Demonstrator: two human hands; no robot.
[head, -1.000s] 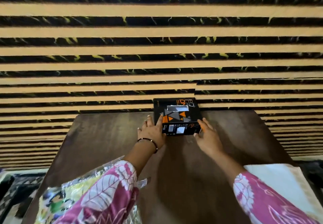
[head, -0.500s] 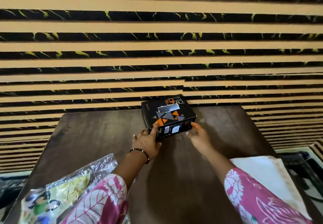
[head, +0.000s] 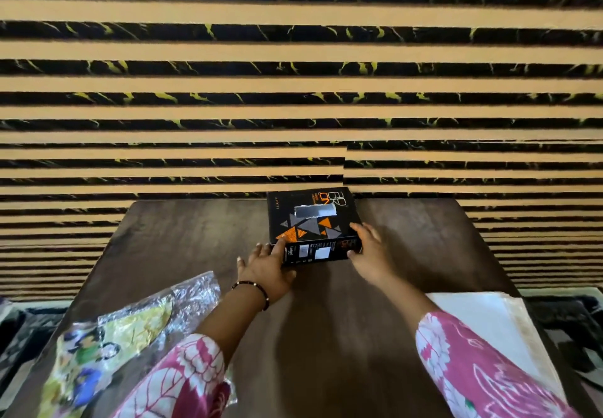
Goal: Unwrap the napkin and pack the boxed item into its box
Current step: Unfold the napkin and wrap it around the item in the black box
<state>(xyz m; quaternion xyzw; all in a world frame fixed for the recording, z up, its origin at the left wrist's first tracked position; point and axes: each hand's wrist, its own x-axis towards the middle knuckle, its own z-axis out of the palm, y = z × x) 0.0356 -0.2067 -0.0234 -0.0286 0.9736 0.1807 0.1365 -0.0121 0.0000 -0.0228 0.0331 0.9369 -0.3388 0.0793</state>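
A black box (head: 311,225) with orange and grey triangles lies flat at the far edge of the dark wooden tabletop (head: 326,336), close to the striped wall (head: 293,91). Its lid looks closed, with a strip of silvery tape across the top.

The left hand (head: 266,269) is at the box's near-left corner, fingers spread and a fingertip touching the top edge. The right hand (head: 368,254) cups the near-right corner, fingers reaching up along the side. Both hands are loose and unclenched, bracing the box from either side rather than gripping it; neither has it lifted. Set at opposite corners like this, they seem placed either to square the box up or to get a two-handed hold for drawing it closer, since it sits at a long reach.

A white folded napkin (head: 483,329) lies flat at the near right of the tabletop, partly under the right sleeve (head: 473,372). It looks folded and thin; whether anything is wrapped in it cannot be told. At the near left a crinkled clear packet (head: 124,336) with a colourful printed sheet inside rests half over the tabletop's edge, beside the left sleeve (head: 182,381).

Judging by how things lie, the box is being readied first: it would have to come nearer and be opened before anything could go in. The tape may resist the lid, and the light cardboard could skid on the smooth wood if pushed from one side only, which fits the use of both hands
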